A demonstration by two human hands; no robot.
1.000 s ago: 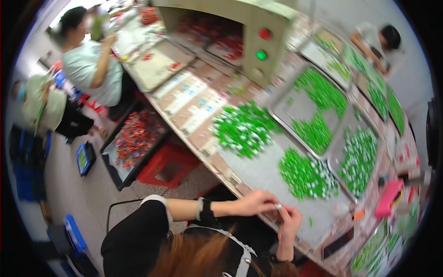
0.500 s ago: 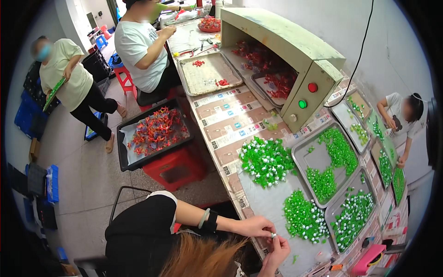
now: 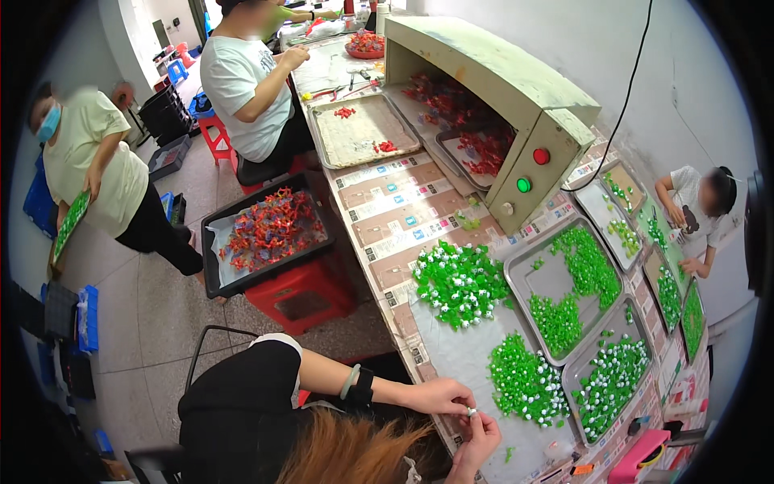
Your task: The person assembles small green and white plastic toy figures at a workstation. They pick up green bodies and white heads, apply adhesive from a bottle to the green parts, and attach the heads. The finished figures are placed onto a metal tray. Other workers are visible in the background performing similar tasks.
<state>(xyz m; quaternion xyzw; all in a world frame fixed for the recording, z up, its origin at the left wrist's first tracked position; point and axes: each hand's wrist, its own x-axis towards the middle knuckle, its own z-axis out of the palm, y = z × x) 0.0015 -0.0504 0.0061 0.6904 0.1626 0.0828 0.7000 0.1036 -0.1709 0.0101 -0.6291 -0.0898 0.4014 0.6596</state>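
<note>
Table edge (image 3: 414, 348) below, white piece (image 3: 472, 412) pinched between left hand (image 3: 440, 396) and right hand (image 3: 481, 440).

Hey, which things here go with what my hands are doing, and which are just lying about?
Likely in use:
left hand
right hand
small white piece between them
nearest green-and-white pile

Apparently lying about:
pink object
small orange object

At the edge of the worktop (image 3: 379, 189) now, 2 hands (image 3: 439, 397) together, 1 piece (image 3: 472, 412) in between. Just ahead, 2 heaps (image 3: 461, 284) on the sheet (image 3: 451, 343); right of those, 2 trays (image 3: 547, 284), side by side. Farther ahead, the machine (image 3: 492, 60). Over left, 1 filled bin (image 3: 270, 279) on a stool (image 3: 302, 305).
</note>
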